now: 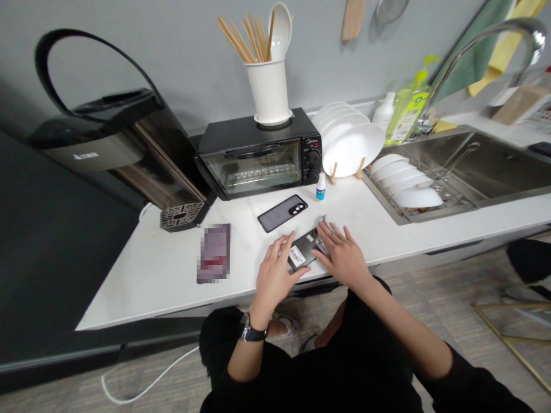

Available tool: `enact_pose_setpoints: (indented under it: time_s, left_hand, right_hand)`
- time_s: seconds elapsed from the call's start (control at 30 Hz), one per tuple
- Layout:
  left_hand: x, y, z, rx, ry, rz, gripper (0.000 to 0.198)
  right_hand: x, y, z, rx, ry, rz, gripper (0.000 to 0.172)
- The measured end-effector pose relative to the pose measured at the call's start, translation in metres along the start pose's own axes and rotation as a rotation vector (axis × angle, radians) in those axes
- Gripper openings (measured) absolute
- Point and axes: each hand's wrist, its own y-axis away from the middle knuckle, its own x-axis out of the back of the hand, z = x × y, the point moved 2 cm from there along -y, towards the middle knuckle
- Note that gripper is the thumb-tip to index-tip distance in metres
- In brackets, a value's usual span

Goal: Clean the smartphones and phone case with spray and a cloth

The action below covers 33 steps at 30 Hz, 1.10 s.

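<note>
Dark phone [305, 245] with white label lies near desk [142, 287] front edge, between both hands. Left hand [275, 272] grasps its label end, thumb near side, fingers far side. Right hand [343, 256] fingers outstretched over other end; can't tell if gripping. Phone case [278, 214] just behind, small bottle [321, 189] beyond, oven [260, 155] at back.

Little black oven [258, 154], white cup [269, 92] of sticks [260, 49] on top. White plates [355, 146] just beside. Dishes [407, 182] in sink [501, 169].
</note>
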Motion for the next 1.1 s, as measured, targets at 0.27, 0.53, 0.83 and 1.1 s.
enact_pose_setpoints:
  time_s: [0.27,0.53,0.83,1.1]
  left_hand:
    - [0.001,0.001,0.001,0.000,0.010,-0.018,0.096]
    - [0.001,0.001,0.001,0.012,0.008,-0.008,0.097]
    - [0.000,0.001,0.000,0.012,0.006,-0.008,0.097]
    - [0.000,0.002,0.001,0.020,0.004,-0.013,0.097]
  right_hand:
    - [-0.003,-0.003,0.002,0.049,-0.021,-0.009,0.061]
    - [-0.004,-0.003,0.016,0.028,0.037,-0.005,0.065]
    - [-0.004,-0.002,0.016,0.071,0.028,0.008,0.074]
    - [0.001,-0.001,0.033,-0.020,0.074,-0.009,0.065]
